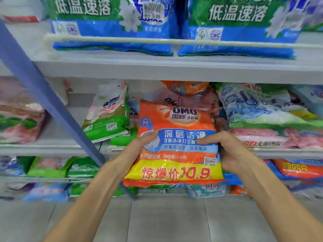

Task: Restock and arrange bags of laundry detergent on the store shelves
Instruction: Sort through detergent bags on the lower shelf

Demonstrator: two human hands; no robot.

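An orange OMO detergent bag [176, 119] with a blue panel and a yellow price band is held upright in front of the middle shelf [52, 145]. My left hand [138, 151] grips its left edge, thumb on the front. My right hand [229, 151] grips the right edge, thumb lying across the blue panel. Behind the bag lie a pink OMO bag [195, 102] and a smaller orange bag [187, 88].
A green and white bag [108, 116] leans at the left of the middle shelf. Blue-white and pink bags [262, 110] are stacked at the right. Two big blue-green bags [111, 27] stand on the upper shelf behind a white rail. A blue upright post [43, 95] slants past. Lower shelves hold several bags.
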